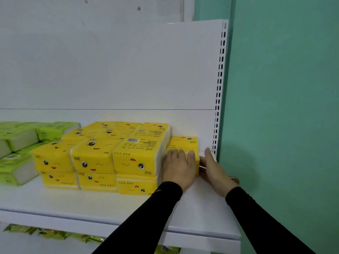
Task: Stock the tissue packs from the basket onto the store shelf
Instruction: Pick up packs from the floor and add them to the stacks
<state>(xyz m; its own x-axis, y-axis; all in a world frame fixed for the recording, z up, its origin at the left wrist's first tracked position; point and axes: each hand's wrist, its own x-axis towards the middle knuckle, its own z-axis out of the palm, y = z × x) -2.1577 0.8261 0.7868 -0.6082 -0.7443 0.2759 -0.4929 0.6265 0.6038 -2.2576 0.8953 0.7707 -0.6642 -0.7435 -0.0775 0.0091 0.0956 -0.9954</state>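
Observation:
A yellow tissue pack (183, 143) with a cartoon face sits on the white shelf (198, 213), to the right of a two-high stack of yellow tissue packs (102, 156). My left hand (178, 166) lies flat over the front of that pack, fingers spread. My right hand (213, 166) presses against the pack's right side, fingers extended, thumb up. Both hands touch the pack between them. No basket is in view.
Green tissue packs (18, 143) fill the shelf's left part. The slotted white upright (219, 92) and a teal wall (284, 107) stand just right of the pack. Yellow-green packets (45, 232) show on a lower shelf below.

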